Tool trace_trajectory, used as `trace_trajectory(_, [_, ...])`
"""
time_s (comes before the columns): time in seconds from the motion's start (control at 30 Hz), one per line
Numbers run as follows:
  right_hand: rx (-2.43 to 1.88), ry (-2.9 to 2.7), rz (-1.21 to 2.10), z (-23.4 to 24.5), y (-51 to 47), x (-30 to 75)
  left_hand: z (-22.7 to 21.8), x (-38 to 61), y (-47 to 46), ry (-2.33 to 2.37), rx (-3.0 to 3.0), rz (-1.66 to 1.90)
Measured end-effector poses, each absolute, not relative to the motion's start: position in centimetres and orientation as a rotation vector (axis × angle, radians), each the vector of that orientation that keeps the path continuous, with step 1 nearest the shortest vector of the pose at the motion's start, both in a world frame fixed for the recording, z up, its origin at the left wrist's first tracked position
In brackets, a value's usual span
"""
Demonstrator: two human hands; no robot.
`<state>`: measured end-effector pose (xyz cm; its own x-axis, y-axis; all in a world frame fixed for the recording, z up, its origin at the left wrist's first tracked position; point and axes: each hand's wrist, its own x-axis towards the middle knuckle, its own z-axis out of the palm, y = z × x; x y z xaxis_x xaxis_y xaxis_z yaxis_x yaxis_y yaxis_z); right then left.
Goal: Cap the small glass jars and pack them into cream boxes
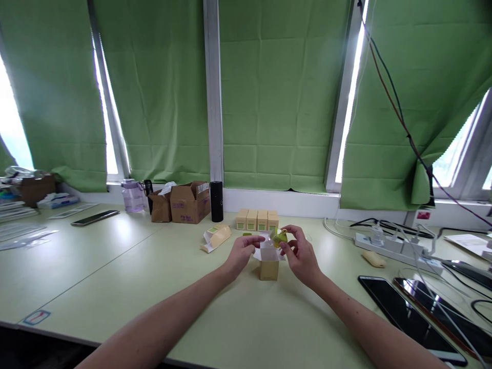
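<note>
A small kraft cardboard box [269, 270] stands upright on the table in front of me, its white-lined flaps spread at the top. My left hand [243, 253] is at the box's left side, fingers closed on the edge of an opened flap. Over the opening, my right hand [302, 256] pinches a small yellow-green object [281, 237] between thumb and fingers; its exact kind is too small to make out. Just behind my left fingertips lies a small green piece [247, 234], partly hidden.
Several small kraft boxes [257, 220] form a row behind my hands. An opened carton [217, 237] lies to their left. Farther back are a black cylinder [216, 201], brown cardboard boxes [189, 203] and a purple bottle [132, 196]. Rightward sit a power strip [400, 252], cables and tablets [407, 312].
</note>
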<state>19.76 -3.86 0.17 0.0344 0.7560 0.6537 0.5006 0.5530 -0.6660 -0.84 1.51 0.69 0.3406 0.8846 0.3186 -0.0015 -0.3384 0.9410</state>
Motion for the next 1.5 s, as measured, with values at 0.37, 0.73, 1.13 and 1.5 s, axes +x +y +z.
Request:
trace_trajectory(0.37, [-1.086,-1.776,0.236,-0.3,-4.2,19.5,0.4,-0.8,1.7,0.769,1.654,1.143])
trace_trajectory(0.73, [-1.001,-1.857,0.21,0.3,-4.7,19.0,0.0,-0.8,2.1,0.802,1.65,1.179])
trace_trajectory(1.13, [-1.021,-1.823,0.163,0.1,-4.4,18.5,0.2,-0.7,1.9,0.807,1.67,1.191])
trace_trajectory(1.5, [-1.014,-1.802,0.257,-0.4,-4.0,18.2,0.2,-0.6,1.9,0.849,1.666,1.179])
